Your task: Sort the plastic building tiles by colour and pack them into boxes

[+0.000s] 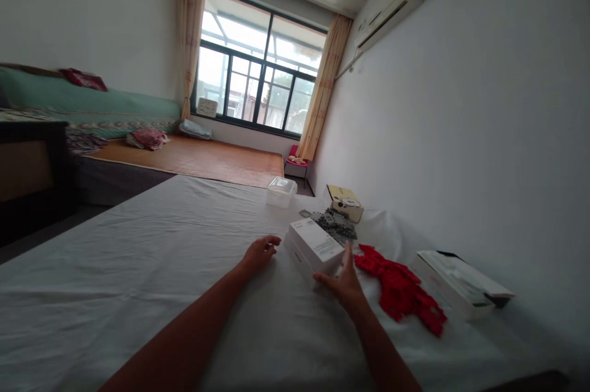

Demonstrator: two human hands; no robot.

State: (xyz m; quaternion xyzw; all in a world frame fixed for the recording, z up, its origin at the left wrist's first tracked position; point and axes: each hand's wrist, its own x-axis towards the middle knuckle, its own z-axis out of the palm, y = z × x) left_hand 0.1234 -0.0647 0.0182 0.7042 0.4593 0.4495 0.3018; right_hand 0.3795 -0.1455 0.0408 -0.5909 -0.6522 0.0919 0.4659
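Note:
A white cardboard box (316, 244) with small print on its top lies on the white sheet in front of me. My right hand (343, 284) spans the near end of this box, thumb at one corner and fingers at the other. Just left of the box, my left hand (260, 254) is empty, its fingers loosely bent and apart, not touching the box. Right of my right hand spreads a bunched red lacy cloth (401, 284). Behind the box is a heap of small grey pieces (338, 226), too small to make out.
A clear plastic container (281, 192) and a yellow picture box (345, 201) stand farther back. Another white box (454, 284), its lid raised, sits at right near the wall. Beyond the sheet-covered surface (138, 257) are a bed with a brown mat (207, 157) and a pink chair (295, 158).

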